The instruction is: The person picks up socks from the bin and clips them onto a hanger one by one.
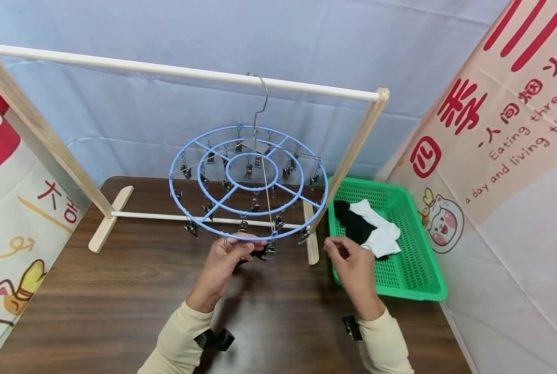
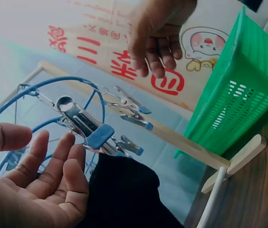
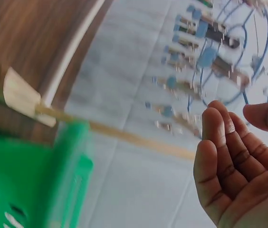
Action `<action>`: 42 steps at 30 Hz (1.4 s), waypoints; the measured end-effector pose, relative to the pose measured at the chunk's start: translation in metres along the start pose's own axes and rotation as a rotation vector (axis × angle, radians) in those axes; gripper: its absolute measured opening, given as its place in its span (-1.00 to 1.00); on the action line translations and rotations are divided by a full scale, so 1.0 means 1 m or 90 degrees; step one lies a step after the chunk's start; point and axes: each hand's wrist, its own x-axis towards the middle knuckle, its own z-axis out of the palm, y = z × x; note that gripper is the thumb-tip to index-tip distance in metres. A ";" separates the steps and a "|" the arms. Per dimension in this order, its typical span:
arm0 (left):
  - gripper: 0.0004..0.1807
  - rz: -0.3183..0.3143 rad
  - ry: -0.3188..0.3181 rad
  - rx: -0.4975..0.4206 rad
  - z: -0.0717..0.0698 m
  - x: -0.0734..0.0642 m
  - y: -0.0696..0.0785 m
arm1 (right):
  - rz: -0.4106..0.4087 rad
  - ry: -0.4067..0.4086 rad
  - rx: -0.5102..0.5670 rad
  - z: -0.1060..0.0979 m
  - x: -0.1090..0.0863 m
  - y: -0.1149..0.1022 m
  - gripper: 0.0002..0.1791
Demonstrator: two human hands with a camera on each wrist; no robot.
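A round blue clip hanger point(image 1: 301, 197) with metal clips hangs by its hook from the white rail. At its near edge, one clip point(image 2: 84, 123) has a black sock point(image 2: 124, 192) hanging from it. My left hand point(image 1: 224, 262) is right beside that clip and sock, fingers loosely bent and thumb apart from them in the left wrist view. Nothing shows between them. My right hand point(image 1: 353, 267) is over the near left side of the green basket point(image 1: 413, 288), fingers relaxed and holding nothing. White socks point(image 1: 383, 239) and a black sock point(image 1: 355, 223) lie in the basket.
A wooden stand with a white top rail point(image 1: 166, 68) spans the back of the brown table point(image 1: 133, 296). Its right foot point(image 1: 312, 244) stands close to the basket. Printed cloths point(image 1: 507, 156) hang at both sides.
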 end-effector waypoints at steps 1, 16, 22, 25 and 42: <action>-0.79 0.001 -0.001 0.005 0.000 0.000 0.000 | -0.001 0.005 -0.009 -0.003 0.004 0.002 -0.94; -0.67 0.040 -0.047 0.053 -0.001 -0.003 -0.015 | 0.084 -0.021 -0.080 -0.049 0.053 0.044 -0.78; -0.69 0.027 -0.046 0.051 -0.003 -0.002 -0.016 | 0.101 -0.110 -0.147 -0.046 0.076 0.067 -0.74; -0.70 0.016 -0.046 0.068 -0.002 0.000 -0.015 | 0.121 -0.165 -0.177 -0.041 0.088 0.080 -0.73; -0.80 0.023 -0.064 0.204 -0.004 0.017 -0.020 | 0.278 -0.537 -0.275 0.009 0.123 0.150 -0.38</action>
